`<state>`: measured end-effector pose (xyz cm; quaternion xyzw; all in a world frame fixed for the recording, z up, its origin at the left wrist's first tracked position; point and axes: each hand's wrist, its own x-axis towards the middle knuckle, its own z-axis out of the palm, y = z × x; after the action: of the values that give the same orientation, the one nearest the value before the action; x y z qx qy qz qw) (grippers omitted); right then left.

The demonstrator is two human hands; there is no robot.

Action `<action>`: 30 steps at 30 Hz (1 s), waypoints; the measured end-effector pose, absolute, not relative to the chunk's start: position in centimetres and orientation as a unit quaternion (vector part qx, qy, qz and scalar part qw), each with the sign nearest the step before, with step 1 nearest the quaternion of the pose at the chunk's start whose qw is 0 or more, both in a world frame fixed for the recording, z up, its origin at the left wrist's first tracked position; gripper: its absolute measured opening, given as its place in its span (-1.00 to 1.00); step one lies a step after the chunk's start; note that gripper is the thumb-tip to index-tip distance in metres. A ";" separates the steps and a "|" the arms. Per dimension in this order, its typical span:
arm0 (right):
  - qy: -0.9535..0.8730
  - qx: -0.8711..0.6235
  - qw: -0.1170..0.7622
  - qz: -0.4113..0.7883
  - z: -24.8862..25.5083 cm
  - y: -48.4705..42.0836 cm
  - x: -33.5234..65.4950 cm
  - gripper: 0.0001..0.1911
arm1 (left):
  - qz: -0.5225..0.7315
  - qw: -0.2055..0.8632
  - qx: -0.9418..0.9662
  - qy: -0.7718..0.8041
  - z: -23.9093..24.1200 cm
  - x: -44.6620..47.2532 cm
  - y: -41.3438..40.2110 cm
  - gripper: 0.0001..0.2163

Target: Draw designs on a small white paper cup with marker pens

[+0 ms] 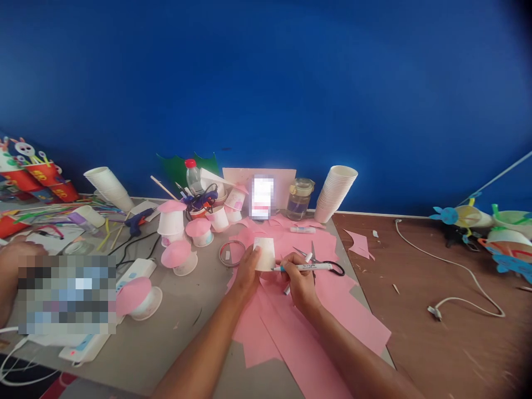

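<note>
My left hand (249, 271) is wrapped around a small white paper cup (266, 256), thumb along its side. In my right hand (303, 285) is a white acrylic marker (318, 267), lying nearly level with its tip at the lower edge of the cup. Whether the tip touches the cup I cannot tell. Both hands are above pink paper sheets (299, 332). Scissors (336, 268) with black handles lie just behind my right hand, partly covered by the marker. A roll of tape (231, 254) rests left of the cup.
Several cups with pink paper tops, like this cup (179, 257), stand at left near a power strip (93, 335) and glue gun (139, 220). Stacked cups (336, 194), a glass jar (300, 198) and a bright, blurred screen (261, 197) line the back. Another person's arm (16, 266) is at far left.
</note>
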<state>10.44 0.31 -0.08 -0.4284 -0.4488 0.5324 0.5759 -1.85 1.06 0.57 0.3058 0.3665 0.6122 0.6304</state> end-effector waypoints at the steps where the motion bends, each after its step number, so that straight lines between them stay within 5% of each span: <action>1: -0.449 -0.426 0.579 0.532 -0.2 0.3 10.5 -0.77 | 0.611 0.633 0.304 0.364 0.6 -1.9 1.0 -0.74; 10: -0.424 -0.402 0.635 0.505 -0.5 0.2 10.3 -0.76 | 0.618 0.601 0.319 0.394 -0.3 -1.8 1.4 -0.66; 30: -0.461 -0.423 0.602 0.496 0.0 0.1 10.5 -0.79 | 0.610 0.610 0.319 0.392 0.4 -1.7 1.1 -0.71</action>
<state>10.45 0.12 -0.03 -0.4226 -0.4611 0.4958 0.6025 -1.67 1.10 0.44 0.3192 0.3924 0.6102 0.6097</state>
